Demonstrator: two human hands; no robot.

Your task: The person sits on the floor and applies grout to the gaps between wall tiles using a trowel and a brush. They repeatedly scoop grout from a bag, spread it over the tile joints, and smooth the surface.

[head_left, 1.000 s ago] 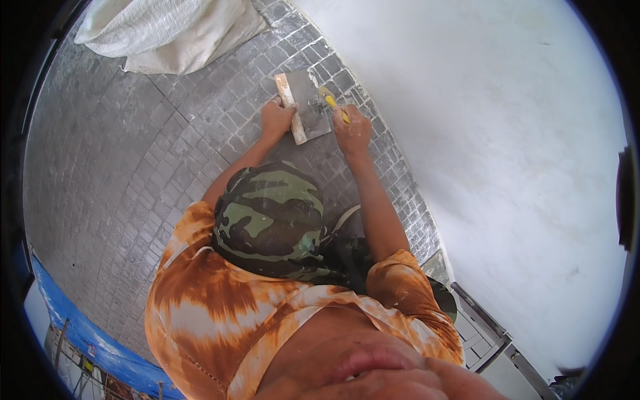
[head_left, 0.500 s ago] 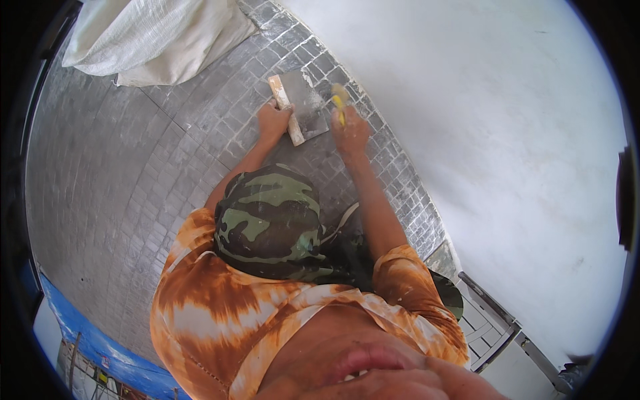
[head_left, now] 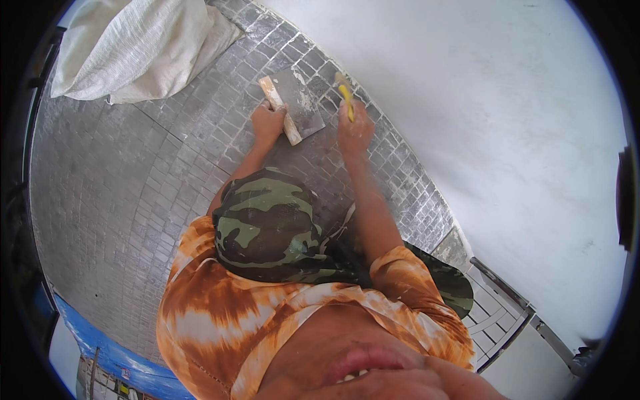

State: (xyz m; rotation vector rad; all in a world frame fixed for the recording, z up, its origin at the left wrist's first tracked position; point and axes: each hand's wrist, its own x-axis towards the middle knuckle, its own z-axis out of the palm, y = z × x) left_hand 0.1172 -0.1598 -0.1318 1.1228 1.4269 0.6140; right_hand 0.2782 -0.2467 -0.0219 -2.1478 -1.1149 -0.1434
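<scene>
The left hand (head_left: pixel 268 125) closes round the wooden handle of a trowel (head_left: pixel 300 102), whose handle slants from upper left to lower right; right of its blade, apart, a scraper (head_left: pixel 346 97) sits in the curled right hand (head_left: pixel 356 135).

At upper centre, the trowel (head_left: pixel 301 107) is faced with matt grey metal, smeared with pale residue, and its bar handle is made of rough, whitened wood. The scraper (head_left: pixel 347 100) is fitted with a smooth, plastic-looking yellow grip; its blade is blurred. At upper left, the sack (head_left: pixel 133 57) is coarsely woven. The floor (head_left: pixel 120 167) is paved in dull, stone-like blocks; at right, the wall (head_left: pixel 480 120) is finished smooth.
</scene>
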